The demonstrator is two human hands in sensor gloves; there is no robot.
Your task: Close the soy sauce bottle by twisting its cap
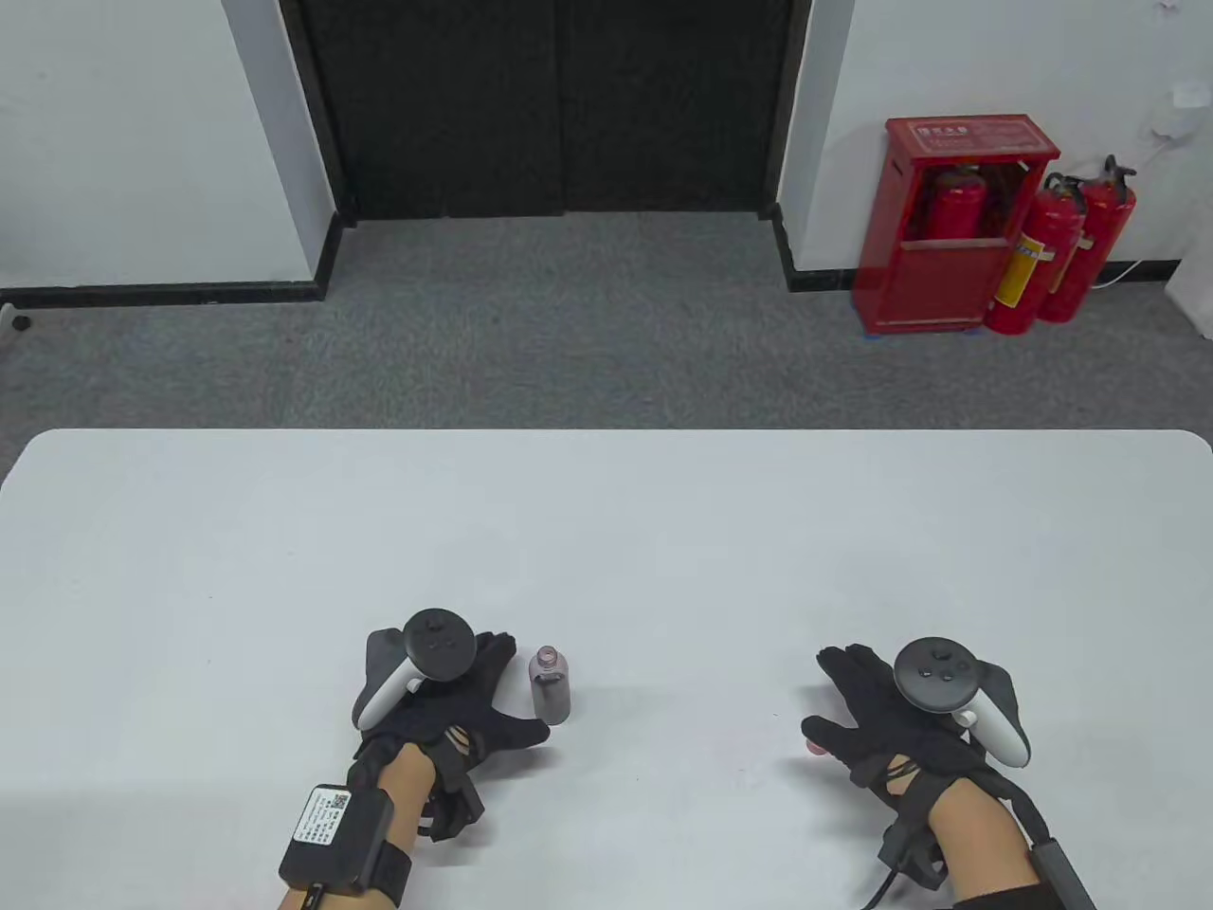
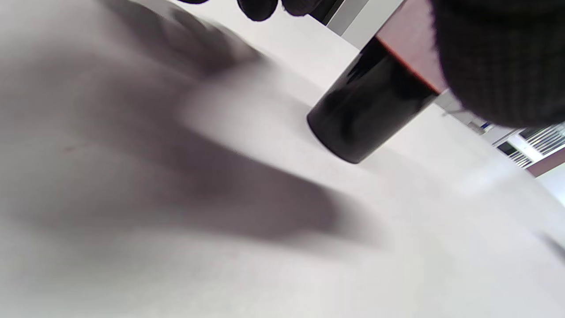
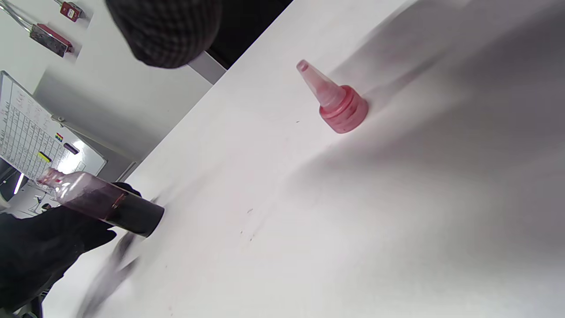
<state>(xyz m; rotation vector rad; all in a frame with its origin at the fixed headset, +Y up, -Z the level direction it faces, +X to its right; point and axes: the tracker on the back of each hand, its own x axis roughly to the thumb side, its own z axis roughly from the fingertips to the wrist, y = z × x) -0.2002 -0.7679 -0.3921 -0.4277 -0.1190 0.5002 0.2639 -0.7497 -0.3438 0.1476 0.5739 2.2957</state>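
L grip (image 1: pixel 455 701) open beside btl (image 1: pixel 551 684).

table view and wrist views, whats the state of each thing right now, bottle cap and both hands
bottle: upright on the table, neck open, no cap on, dark sauce in the lower part
cap: off the bottle, standing on its base on the table, nozzle tip up, nothing holding it
left hand: beside the bottle, fingers spread, grip not closed on it
right hand: over the cap, fingers open, grip empty
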